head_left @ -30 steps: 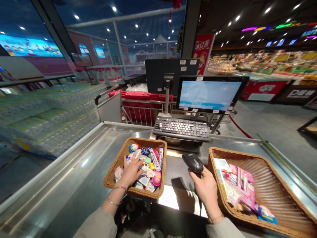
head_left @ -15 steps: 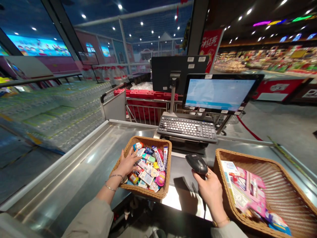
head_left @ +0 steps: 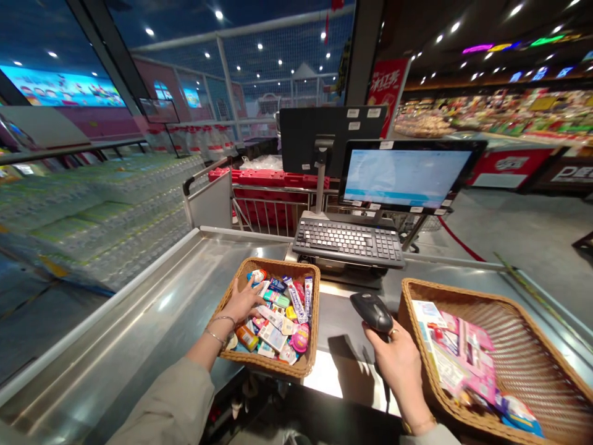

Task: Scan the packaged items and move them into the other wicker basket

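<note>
My left hand (head_left: 243,301) reaches over the left side of a wicker basket (head_left: 317,309), its fingers spread on the packets inside. Small packaged goods fill this basket: candy sticks (head_left: 294,298), a pink round container (head_left: 299,338), an orange-brown packet (head_left: 247,337) and a white box (head_left: 272,337). Nothing shows gripped in that hand, though its fingertips are partly among the goods. My right hand (head_left: 397,358) is closed around a black barcode scanner (head_left: 372,311), held above the counter between the two baskets. A second wicker basket (head_left: 532,337) stands right of it, with pink packages (head_left: 475,358) inside.
A keyboard (head_left: 349,240) sits behind the left basket, below a lit monitor (head_left: 405,176) and a second screen's dark back (head_left: 331,139). The metal counter (head_left: 185,284) has a raised edge on the left. Behind it stand a shopping cart (head_left: 269,207) and stacked bottles (head_left: 115,198).
My left hand has shifted slightly left and back over the basket, uncovering more of the orange-brown packet. My right hand and the scanner have moved slightly right and down.
</note>
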### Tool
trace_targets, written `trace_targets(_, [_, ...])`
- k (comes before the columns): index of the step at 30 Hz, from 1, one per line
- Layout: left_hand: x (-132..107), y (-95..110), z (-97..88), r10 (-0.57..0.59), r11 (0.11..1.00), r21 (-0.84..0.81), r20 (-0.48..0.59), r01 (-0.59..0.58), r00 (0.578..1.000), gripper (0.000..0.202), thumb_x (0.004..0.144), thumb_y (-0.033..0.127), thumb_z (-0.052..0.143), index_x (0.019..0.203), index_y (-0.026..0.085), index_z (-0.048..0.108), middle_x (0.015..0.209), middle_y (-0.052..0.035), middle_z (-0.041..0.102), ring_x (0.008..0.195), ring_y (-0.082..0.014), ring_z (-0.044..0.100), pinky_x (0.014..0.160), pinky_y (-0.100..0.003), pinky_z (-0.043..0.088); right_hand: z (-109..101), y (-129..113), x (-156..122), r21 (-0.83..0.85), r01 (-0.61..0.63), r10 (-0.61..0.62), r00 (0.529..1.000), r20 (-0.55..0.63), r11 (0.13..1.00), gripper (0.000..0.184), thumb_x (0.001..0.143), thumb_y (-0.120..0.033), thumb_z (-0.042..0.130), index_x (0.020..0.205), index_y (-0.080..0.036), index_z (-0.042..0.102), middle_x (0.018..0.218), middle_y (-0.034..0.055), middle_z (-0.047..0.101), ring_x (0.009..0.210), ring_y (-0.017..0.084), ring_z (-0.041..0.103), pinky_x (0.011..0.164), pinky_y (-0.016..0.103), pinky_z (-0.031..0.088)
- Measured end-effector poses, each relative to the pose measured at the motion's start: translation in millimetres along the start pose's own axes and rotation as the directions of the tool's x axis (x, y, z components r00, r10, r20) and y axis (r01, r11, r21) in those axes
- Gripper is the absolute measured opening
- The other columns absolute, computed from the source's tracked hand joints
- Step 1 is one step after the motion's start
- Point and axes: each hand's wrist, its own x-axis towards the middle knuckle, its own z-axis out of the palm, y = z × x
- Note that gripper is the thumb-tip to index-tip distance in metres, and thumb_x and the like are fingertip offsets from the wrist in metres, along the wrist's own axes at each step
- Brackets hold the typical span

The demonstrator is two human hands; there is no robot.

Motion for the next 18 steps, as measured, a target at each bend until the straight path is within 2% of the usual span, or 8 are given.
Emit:
trace_targets(6, [4,5,-5.3,0.007,1.0,-0.001,-0.027,-0.007,1.0,0.024,0.076,0.024,0.077,0.099,0.029,0.075,0.15,-0.0094,0.053,0.15,-0.0414,0.024,0.102,-0.085,-0.002,-4,3,0,-0.002,-0.038,0.038,0.999,0.016,0.999,0.058,0.068,-0.066,0.056,0.098,-0.021,0.077,0.106,0.0138,0.074,0.102,0.038,0.067,0.086,0.047,0.049])
trace_targets(11, [3,9,-11.1,0.043,0.999,0.016,-0.093,-0.042,0.995,0.024,0.076,0.019,0.077,0.097,0.029,0.075,0.149,-0.0046,0.054,0.149,-0.0429,0.026,0.103,-0.085,-0.001,-4,6,0,0.01,-0.019,0.019,1.0,-0.014,1.0,0.059,0.068,-0.064,0.057,0.102,-0.02,0.077,0.111,0.0147,0.074,0.102,0.039,0.067,0.086,0.047,0.049])
trace_targets(18, [10,9,-25.0,0.037,0.999,0.007,-0.101,-0.036,0.994,0.028,0.076,0.026,0.079,0.102,0.032,0.075,0.151,-0.0061,0.052,0.15,-0.0414,0.023,0.109,-0.081,-0.005,0,16,3,0.047,0.159,-0.153,0.983,-0.103,0.986,0.049,0.071,-0.054,0.06,0.102,-0.02,0.076,0.111,0.0122,0.074,0.098,0.032,0.068,0.084,0.041,0.052])
